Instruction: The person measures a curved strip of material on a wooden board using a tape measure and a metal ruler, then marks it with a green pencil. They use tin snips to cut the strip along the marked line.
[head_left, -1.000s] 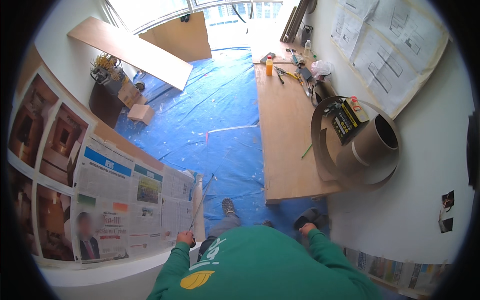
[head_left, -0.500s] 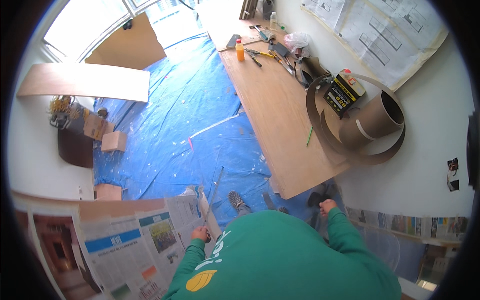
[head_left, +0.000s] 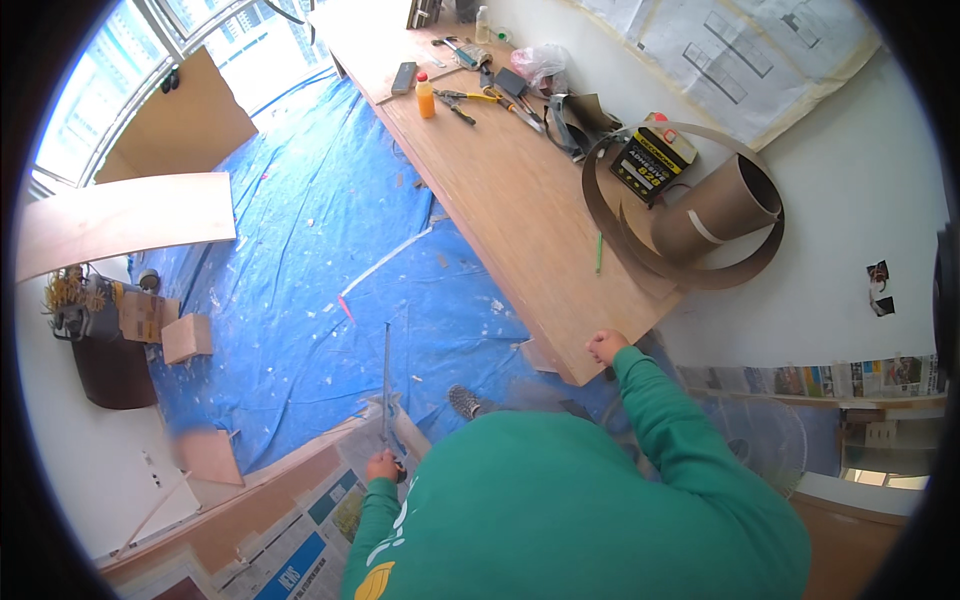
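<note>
My left hand [head_left: 382,466] is closed around the dark lower end of a long, thin grey metal tool [head_left: 387,370], whose exact kind I cannot make out. The tool points away from me over the blue sheet. Above the near end of the wooden table [head_left: 560,310] is my right hand [head_left: 605,347], its fingers curled in; whatever they hold, if anything, is hidden. A green pencil-like stick [head_left: 599,253] lies on the tabletop beyond that hand.
Blue plastic sheeting [head_left: 300,300] covers the floor. The table carries an orange bottle [head_left: 425,96], pliers [head_left: 456,106], a black-and-yellow can [head_left: 648,160] and a brown roll [head_left: 700,225]. A curved board [head_left: 130,215] and boxes [head_left: 187,338] stand left; newspaper [head_left: 310,540] lies near me.
The view has turned and moved forward. My right hand has come from beside the table to over its near corner. My left hand still grips the thin tool.
</note>
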